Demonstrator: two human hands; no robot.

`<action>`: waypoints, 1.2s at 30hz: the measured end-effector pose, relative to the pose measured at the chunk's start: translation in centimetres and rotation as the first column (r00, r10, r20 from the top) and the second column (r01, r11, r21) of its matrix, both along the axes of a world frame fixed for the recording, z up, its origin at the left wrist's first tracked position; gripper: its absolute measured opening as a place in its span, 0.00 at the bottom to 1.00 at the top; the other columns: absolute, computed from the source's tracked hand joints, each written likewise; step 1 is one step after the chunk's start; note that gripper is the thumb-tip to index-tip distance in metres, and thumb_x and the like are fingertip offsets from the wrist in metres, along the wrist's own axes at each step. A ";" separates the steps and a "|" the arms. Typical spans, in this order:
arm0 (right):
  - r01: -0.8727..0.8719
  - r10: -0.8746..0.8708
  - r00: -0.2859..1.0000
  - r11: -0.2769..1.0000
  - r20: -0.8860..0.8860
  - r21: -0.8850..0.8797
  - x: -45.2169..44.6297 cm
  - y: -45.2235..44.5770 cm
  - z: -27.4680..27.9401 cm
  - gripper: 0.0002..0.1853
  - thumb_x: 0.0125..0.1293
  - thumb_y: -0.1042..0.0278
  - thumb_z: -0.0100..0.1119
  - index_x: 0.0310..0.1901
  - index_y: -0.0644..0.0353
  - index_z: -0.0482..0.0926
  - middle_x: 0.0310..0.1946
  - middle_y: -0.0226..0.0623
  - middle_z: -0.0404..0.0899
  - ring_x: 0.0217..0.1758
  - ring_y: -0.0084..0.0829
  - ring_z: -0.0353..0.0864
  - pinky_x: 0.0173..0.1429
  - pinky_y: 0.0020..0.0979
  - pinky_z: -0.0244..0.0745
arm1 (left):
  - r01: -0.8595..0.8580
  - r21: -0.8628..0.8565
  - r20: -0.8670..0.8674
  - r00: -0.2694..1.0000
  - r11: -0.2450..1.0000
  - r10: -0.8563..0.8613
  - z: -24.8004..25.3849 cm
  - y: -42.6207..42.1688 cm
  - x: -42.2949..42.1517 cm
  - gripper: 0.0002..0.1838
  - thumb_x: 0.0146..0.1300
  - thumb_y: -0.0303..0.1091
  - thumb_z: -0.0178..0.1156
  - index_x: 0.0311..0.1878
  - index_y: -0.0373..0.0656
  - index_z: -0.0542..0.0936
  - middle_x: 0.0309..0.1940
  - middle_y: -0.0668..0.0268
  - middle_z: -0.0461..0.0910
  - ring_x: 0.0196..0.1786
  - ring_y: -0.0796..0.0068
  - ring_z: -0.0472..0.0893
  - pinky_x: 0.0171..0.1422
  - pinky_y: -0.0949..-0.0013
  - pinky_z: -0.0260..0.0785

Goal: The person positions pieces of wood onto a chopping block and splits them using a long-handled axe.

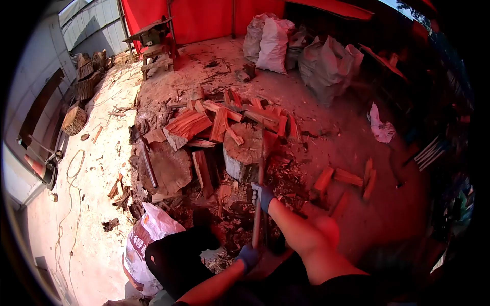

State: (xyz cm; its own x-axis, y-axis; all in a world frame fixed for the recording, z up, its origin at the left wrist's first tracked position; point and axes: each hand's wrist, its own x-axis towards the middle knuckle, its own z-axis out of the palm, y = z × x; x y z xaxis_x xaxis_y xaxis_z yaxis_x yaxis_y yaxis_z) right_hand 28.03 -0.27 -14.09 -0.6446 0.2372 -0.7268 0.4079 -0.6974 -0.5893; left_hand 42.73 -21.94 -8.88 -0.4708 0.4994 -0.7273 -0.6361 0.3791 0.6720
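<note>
We had our gloved left hand point(248, 256) closed round the lower part of a long wooden handle point(257, 223) and our gloved right hand point(263, 197) clasped farther up, the shaft running away from us to the chopping block point(244, 148). Split firewood point(190, 125) lay heaped beyond our hands. Bulging woven sacks point(325, 66) stood farther back, a printed plastic bag point(145, 245) beside our left leg, contents indiscernible.

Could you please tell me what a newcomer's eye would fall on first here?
Probably the red sheeting at the back, with red light over much of the floor. Next, the heap of split wood in the middle, beside an upright stump. Below it, the right hand and left hand grip a long handle.
</note>
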 end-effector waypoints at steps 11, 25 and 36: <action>0.050 -0.227 0.899 0.902 -0.373 -0.428 0.1 -1.9 7.0 0.10 0.73 0.58 0.59 0.33 0.47 0.74 0.20 0.23 0.68 0.23 0.27 0.71 0.33 0.35 0.74 | 0.034 -0.498 -0.813 0.331 0.867 -0.480 12.3 -8.4 -7.4 0.23 0.63 0.46 0.68 0.56 0.43 0.79 0.38 0.50 0.85 0.43 0.49 0.85 0.46 0.55 0.77; -0.605 0.092 0.778 0.375 -0.621 -0.702 6.0 -17.1 17.9 0.25 0.66 0.38 0.61 0.43 0.56 0.83 0.29 0.35 0.82 0.35 0.37 0.84 0.46 0.44 0.82 | -0.155 0.567 -0.740 -0.527 0.809 0.418 35.0 -13.0 -10.9 0.15 0.77 0.34 0.43 0.32 0.39 0.68 0.25 0.65 0.64 0.28 0.73 0.66 0.35 0.69 0.62; -0.618 0.692 0.705 0.708 -0.157 0.342 -6.1 -2.5 4.8 0.32 0.65 0.30 0.60 0.37 0.60 0.80 0.31 0.38 0.84 0.30 0.32 0.84 0.37 0.33 0.79 | -0.317 0.682 -0.724 -0.165 0.659 0.670 20.9 -6.0 -21.1 0.14 0.72 0.35 0.54 0.52 0.33 0.74 0.33 0.61 0.76 0.36 0.75 0.74 0.45 0.73 0.67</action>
State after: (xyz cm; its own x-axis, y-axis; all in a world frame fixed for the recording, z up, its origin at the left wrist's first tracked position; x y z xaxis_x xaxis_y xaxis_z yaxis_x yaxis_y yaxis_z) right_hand 21.91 -2.79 -9.25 -0.8537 -0.1731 -0.4911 0.5138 -0.1265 -0.8485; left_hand 21.60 -27.94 12.05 -0.7602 -0.2354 0.6056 0.6121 0.0532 0.7890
